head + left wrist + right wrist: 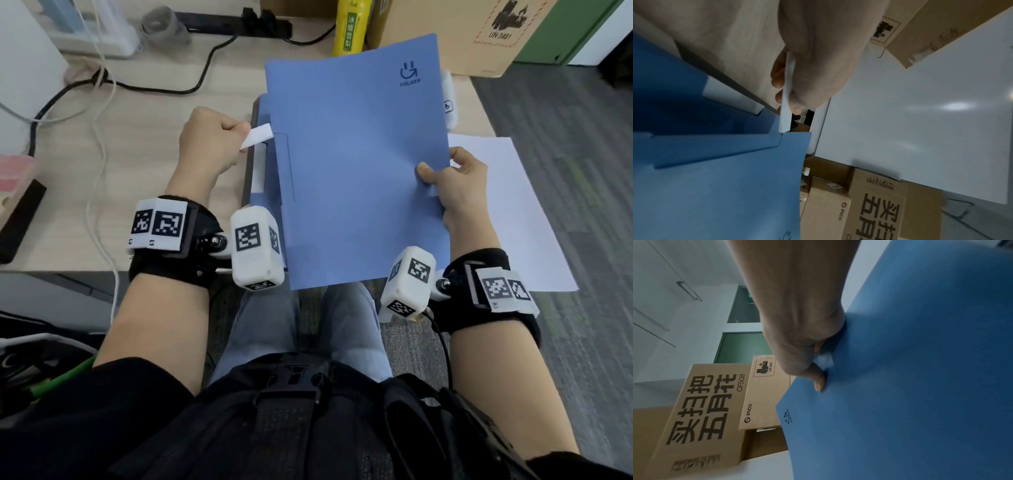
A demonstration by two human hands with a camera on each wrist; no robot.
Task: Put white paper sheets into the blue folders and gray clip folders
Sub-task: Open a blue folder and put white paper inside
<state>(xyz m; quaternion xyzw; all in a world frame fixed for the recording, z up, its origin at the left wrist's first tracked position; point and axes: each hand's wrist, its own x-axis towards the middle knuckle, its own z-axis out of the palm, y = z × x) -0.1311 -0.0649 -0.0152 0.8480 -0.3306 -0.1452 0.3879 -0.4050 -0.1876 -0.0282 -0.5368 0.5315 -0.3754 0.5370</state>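
Two hands are busy. My right hand [460, 186] pinches the right edge of the blue folder [359, 164], thumb on top, and holds it up over the near edge of the desk [137, 144]. My left hand [210, 140] is curled tight around a corner of white paper [257, 136] at the folder's left side. More blue folders [262, 102] lie under it, and a loose white sheet [507, 212] lies to the right. I think the paper could bend or tear if I tug hard. It might slide out of the folder. My one-edge pinch is weak, so the folder could flop and drop.
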